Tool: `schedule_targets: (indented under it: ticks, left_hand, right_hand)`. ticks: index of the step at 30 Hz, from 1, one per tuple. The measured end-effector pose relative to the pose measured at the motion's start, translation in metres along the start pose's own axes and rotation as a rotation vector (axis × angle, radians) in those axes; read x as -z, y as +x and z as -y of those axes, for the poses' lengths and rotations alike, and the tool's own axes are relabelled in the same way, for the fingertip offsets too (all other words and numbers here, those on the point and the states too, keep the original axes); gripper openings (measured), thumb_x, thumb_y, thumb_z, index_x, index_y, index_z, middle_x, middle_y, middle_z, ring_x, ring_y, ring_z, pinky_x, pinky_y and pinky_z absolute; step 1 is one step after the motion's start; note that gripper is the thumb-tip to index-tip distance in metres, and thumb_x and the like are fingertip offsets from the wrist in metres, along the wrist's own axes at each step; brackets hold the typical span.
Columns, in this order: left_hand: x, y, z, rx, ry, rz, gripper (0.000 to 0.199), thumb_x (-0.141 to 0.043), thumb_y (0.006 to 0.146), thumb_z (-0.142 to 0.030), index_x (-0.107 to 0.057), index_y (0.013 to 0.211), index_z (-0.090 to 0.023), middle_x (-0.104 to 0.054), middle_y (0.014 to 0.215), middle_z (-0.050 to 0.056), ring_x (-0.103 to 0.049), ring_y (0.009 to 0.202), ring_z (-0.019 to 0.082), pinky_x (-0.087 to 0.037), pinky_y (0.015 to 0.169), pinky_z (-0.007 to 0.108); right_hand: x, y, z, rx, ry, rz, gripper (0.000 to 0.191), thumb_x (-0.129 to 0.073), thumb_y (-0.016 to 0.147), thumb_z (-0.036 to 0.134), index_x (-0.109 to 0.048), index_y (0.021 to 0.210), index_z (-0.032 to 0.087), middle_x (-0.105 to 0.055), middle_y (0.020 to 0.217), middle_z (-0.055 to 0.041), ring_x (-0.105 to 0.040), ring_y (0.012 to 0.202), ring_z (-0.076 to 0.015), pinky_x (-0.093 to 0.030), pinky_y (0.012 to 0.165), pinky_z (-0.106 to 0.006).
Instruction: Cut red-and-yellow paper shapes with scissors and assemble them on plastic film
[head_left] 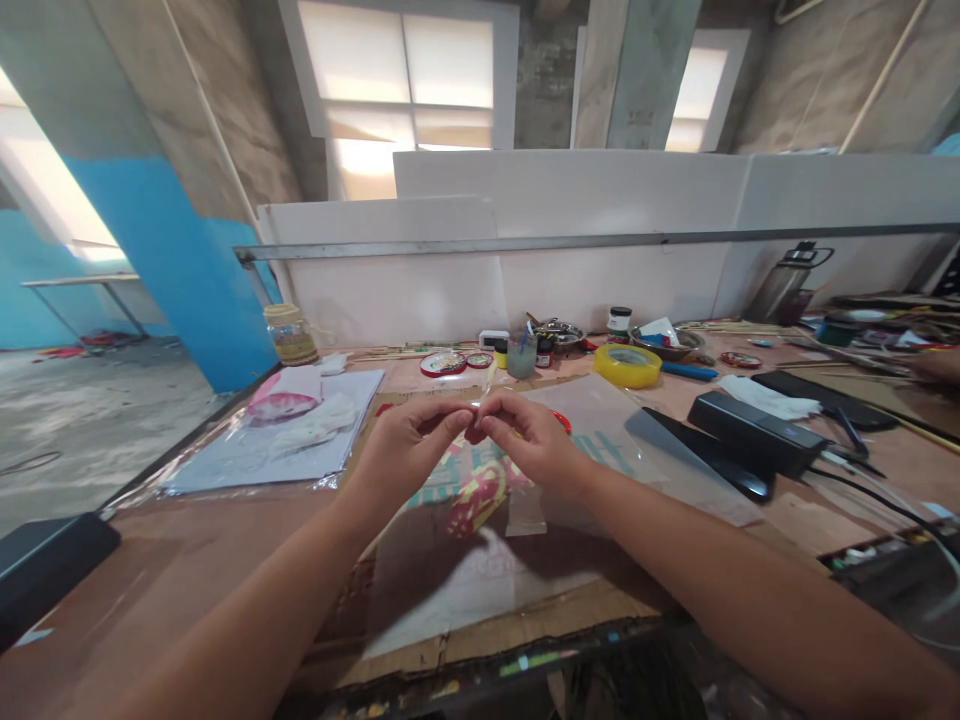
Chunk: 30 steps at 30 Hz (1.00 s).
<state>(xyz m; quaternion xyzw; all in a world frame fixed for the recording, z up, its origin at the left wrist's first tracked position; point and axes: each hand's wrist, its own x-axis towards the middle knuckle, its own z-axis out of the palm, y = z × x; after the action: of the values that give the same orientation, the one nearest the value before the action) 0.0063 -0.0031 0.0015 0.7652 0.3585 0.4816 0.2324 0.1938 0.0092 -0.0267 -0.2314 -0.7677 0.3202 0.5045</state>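
My left hand (pixel 416 440) and my right hand (pixel 529 435) meet over the middle of the work sheet, thumbs and fingertips pinched together. A thin pale strip (pixel 491 378) sticks up from between my right fingers; its lower end is hidden. What the left fingertips pinch is too small to make out. Below the hands lies a red and yellow patterned piece (pixel 476 500), partly covered by them. It rests on a translucent sheet (pixel 442 590) with green lettering showing. A small clear packet (pixel 526 512) lies beside the patterned piece.
A yellow tape roll (pixel 628 366), a jar of cloudy liquid (pixel 522 355) and red lids (pixel 442 364) stand behind. At right are a black power adapter (pixel 757 432) with cables and a steel bottle (pixel 780 285). White papers (pixel 217 445) lie left, near a glass jar (pixel 291 335).
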Motion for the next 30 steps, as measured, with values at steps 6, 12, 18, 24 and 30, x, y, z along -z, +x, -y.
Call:
schedule_targets:
  ticks: [6,12,18,24,30]
  left_hand:
    - [-0.001,0.001,-0.003,0.115,-0.100,0.063,0.028,-0.071,0.083,-0.042,-0.074,0.093,-0.016,-0.077,0.092,0.007,-0.072,0.084,0.021,-0.059,0.075,0.030]
    - [0.001,0.003,-0.002,0.135,-0.073,0.076,0.021,-0.069,0.085,-0.036,-0.074,0.089,-0.016,-0.077,0.090,0.006,-0.073,0.084,0.020,-0.058,0.075,0.029]
    - [0.001,0.003,0.003,0.092,-0.058,0.070,0.021,-0.067,0.086,-0.034,-0.075,0.095,-0.017,-0.078,0.090,0.006,-0.073,0.082,0.020,-0.059,0.074,0.030]
    - [0.005,0.002,-0.003,0.006,-0.064,0.093,0.023,-0.067,0.088,-0.035,-0.076,0.102,-0.020,-0.078,0.099,0.006,-0.072,0.091,0.021,-0.059,0.080,0.032]
    - [0.003,0.000,-0.007,-0.058,0.018,0.038,0.019,-0.069,0.086,-0.034,-0.076,0.097,-0.021,-0.078,0.096,0.004,-0.073,0.087,0.019,-0.060,0.074,0.028]
  right_hand:
    - [-0.001,0.000,0.002,0.057,-0.250,0.026,0.012,-0.053,0.097,0.028,-0.062,0.094,0.019,-0.067,0.085,-0.0027,-0.062,0.079,-0.0166,-0.047,0.072,-0.030]
    - [0.000,-0.001,0.001,0.063,-0.283,0.042,0.010,-0.054,0.096,0.025,-0.062,0.093,0.019,-0.067,0.086,-0.0028,-0.063,0.081,-0.0172,-0.048,0.075,-0.031]
    - [0.001,0.000,-0.004,-0.001,-0.130,0.021,0.012,-0.053,0.097,0.029,-0.060,0.094,0.020,-0.068,0.086,-0.0030,-0.064,0.083,-0.0175,-0.050,0.078,-0.032]
    - [0.001,0.002,-0.001,-0.004,0.028,0.004,0.022,-0.051,0.100,0.038,-0.061,0.094,0.019,-0.066,0.085,-0.0035,-0.065,0.084,-0.0170,-0.052,0.081,-0.033]
    - [-0.001,0.000,0.004,-0.029,0.019,-0.012,0.025,-0.056,0.096,0.044,-0.059,0.092,0.020,-0.068,0.085,-0.0034,-0.066,0.085,-0.0178,-0.052,0.079,-0.032]
